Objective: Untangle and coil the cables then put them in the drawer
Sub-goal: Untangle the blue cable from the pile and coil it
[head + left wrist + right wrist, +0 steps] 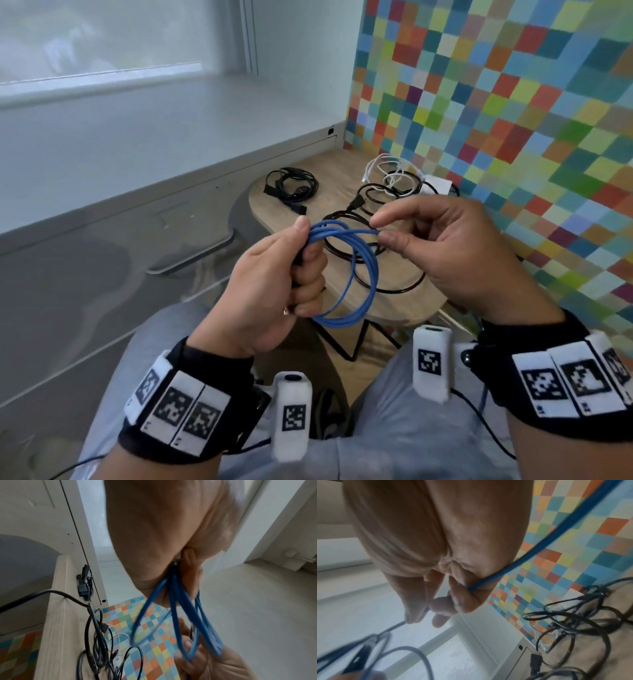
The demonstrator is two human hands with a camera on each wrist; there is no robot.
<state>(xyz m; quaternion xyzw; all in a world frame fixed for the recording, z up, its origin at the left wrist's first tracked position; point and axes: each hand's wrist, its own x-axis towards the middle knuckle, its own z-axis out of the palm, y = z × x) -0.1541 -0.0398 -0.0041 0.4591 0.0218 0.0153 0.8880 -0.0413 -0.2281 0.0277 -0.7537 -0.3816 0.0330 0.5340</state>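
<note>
The left hand [274, 291] is closed in a fist around a blue cable [363, 274], thumb pressed on top of the bunched strands. The cable is wound into several loops — held in the air above the person's lap, at the near edge of a small wooden table [329, 192]. The coil is an elongated oval: its long axis runs from the thumb down and toward the person, and the lower bend hangs just below the left fist. From the top of the fist the strands run roughly level to the right, where the right hand [455, 253] pinches them between thumb and forefinger; the other fingers are loosely curled. In the right wrist view one blue strand passes through that hand and leads away up and to the right.

On the table behind the hands lie loose black cables [373, 253] in wide open loops, partly under the blue coil. Farther back a white cable [390, 171] lies tangled with more black cable — near the multicoloured checkered wall [513, 102]. A separate bundled black cable [291, 188] sits at the table's far left edge, well apart from the rest.
</note>
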